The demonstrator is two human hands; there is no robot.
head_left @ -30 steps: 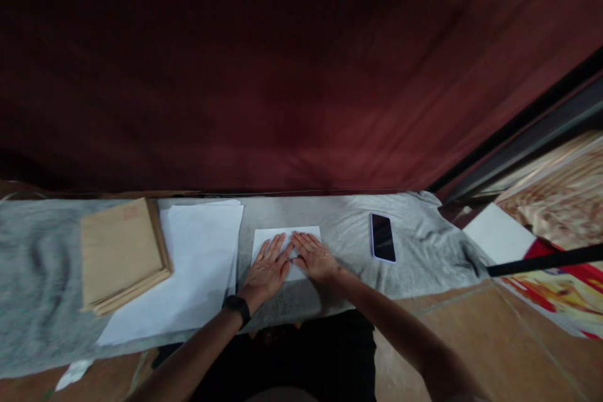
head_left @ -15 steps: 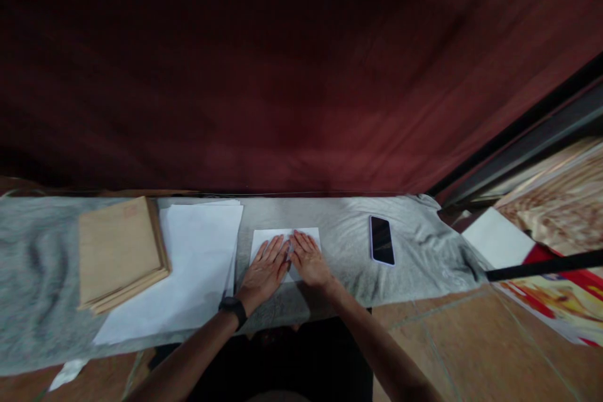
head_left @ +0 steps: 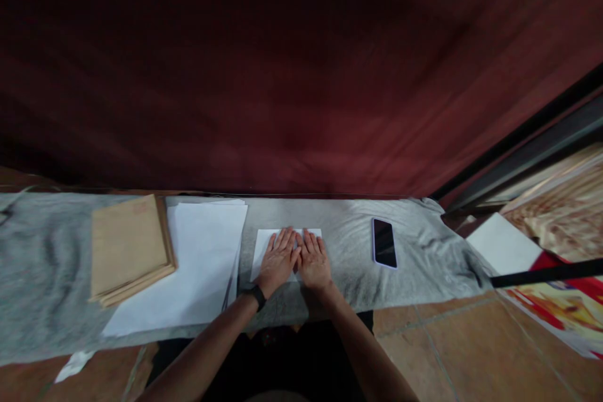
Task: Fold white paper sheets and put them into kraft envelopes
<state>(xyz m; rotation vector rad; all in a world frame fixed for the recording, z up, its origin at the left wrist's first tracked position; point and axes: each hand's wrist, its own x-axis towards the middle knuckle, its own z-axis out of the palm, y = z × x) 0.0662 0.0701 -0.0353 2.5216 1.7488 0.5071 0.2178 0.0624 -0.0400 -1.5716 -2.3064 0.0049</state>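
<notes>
A small white sheet of paper lies on the grey cloth, looking folded, though its lower part is mostly covered by my hands. My left hand rests flat on its left half, fingers stretched toward the far edge. Beside it my right hand presses flat on the right half, fingers pointing away from me. The two thumbs meet near the middle of the paper. A dark band sits around my left wrist.
Large white sheets lie to the left, partly under a stack of brown envelopes. A phone lies to the right on the grey cloth. A dark red curtain hangs behind. A black bar crosses at far right.
My left hand's fingers have slid up toward the paper's far edge and drawn closer together. My right hand has turned to point straighter ahead and shifted slightly right. The view has shifted a little.
</notes>
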